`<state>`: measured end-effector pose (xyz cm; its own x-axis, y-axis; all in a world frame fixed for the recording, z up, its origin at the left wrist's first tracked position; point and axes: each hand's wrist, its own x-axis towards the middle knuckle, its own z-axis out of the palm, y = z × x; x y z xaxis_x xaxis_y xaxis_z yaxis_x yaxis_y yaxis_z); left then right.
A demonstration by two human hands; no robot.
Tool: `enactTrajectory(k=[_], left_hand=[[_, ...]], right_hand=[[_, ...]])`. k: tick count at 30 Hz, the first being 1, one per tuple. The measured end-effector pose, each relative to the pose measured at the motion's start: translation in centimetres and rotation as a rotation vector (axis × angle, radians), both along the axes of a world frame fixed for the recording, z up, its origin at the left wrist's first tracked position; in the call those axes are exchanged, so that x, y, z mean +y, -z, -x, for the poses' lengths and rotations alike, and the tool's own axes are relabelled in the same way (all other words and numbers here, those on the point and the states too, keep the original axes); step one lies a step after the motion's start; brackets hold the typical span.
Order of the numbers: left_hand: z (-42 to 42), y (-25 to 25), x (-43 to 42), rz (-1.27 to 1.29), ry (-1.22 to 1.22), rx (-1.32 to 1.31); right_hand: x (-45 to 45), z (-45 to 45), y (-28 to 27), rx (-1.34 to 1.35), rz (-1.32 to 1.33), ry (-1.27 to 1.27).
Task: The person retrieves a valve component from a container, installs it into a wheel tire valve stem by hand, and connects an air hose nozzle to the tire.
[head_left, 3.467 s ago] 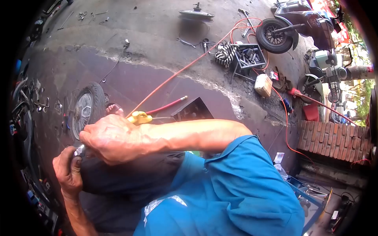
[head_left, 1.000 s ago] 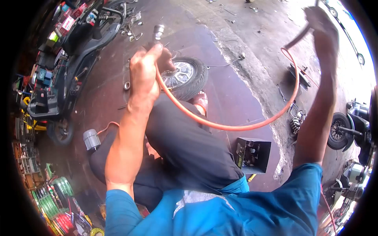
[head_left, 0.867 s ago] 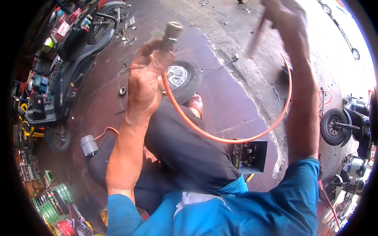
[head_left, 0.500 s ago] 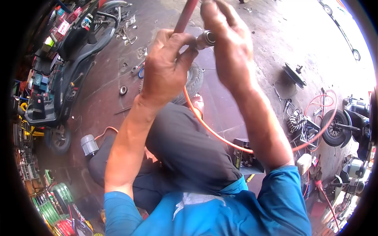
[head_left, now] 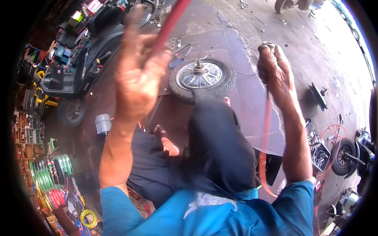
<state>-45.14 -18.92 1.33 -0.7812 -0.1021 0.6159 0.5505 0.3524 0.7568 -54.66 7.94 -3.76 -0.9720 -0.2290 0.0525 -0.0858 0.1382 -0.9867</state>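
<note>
At upper left, my left hand [head_left: 139, 80] is raised and smeared by motion. A red rod [head_left: 172, 24] slants down from the top edge into it, lying between the thumb and fingers; its far end is out of view. My right hand [head_left: 277, 72] is raised well apart on the right, fingers closed round a small round metal piece [head_left: 269, 46] whose top shows above the fingertips. An orange hose [head_left: 264, 157] hangs beneath this hand; whether the hand grips it cannot be made out. Between the hands, on the floor, lies a wheel [head_left: 202, 74] with a black tyre.
Blue-handled scissors [head_left: 177, 62] lie beside the wheel. A scooter body [head_left: 84, 67] stands at left, with a grey motor [head_left: 103, 124] nearer me. At right are a black disc [head_left: 318, 96], a small wheel [head_left: 341, 157] and tangled cables. Coloured wire spools [head_left: 55, 177] fill the lower left.
My hands have moved apart, the right one outward with the metal piece that was between them. The view has shifted, uncovering the floor wheel. The orange hose now hangs below my right hand.
</note>
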Motion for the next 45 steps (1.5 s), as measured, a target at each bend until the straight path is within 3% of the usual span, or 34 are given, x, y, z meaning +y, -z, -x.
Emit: enactTrajectory(k=[2, 6, 8, 10, 12, 13, 14, 19, 22, 25, 31, 38, 40, 45], left_hand=[[-1.6, -1.2, -2.6, -0.132, 0.087, -0.184], [-4.5, -1.1, -4.5, -0.250, -0.008, -0.397], [-5.6, 0.3, -6.6, -0.119, 0.126, -0.355], [-5.8, 0.3, -5.9, 0.053, 0.129, -0.362], [-5.6, 1.4, -6.2, 0.300, 0.193, -0.303], [-6.0, 0.8, -6.1, 0.416, 0.172, -0.404], [-6.1, 1.3, -5.9, 0.468, 0.161, -0.320], [-7.1, 1.6, -5.9, 0.098, 0.256, -0.639], [-6.8, 3.2, -7.0, 0.300, 0.259, -0.359], [-7.5, 2.0, -6.5, 0.237, 0.232, -0.552], [-7.2, 2.5, -6.5, 0.204, 0.285, -0.536], [-6.8, 2.9, -5.6, 0.463, 0.255, -0.446], [-7.1, 3.9, -5.1, 0.473, 0.278, -0.407], [-7.4, 5.4, -5.3, 0.454, 0.318, -0.341]], right_hand=[[0.1, 0.0, -2.0, 0.147, -0.164, -0.186], [-2.1, -1.5, -5.2, -0.038, -0.284, -0.506], [-3.4, -3.1, -4.5, 0.095, -0.312, -0.505], [-4.1, -3.7, -2.9, 0.502, -0.493, -0.489], [-4.4, -4.7, -2.7, 0.407, -0.560, -0.545], [-4.6, -4.9, -2.1, 0.503, -0.537, -0.546], [-4.8, -5.1, -2.3, 0.530, -0.521, -0.537], [-5.6, -5.5, -2.8, 0.548, -0.492, -0.551], [-5.7, -5.2, -2.6, 0.574, -0.470, -0.569], [-5.6, -4.9, -2.2, 0.637, -0.441, -0.584], [-5.8, -4.9, -2.3, 0.556, -0.589, -0.681], [-6.4, -5.0, -2.5, 0.552, -0.767, -0.797], [-6.8, -5.3, -1.7, 0.681, -0.766, -0.870], [-7.3, -5.2, -1.5, 0.678, -0.711, -0.981]])
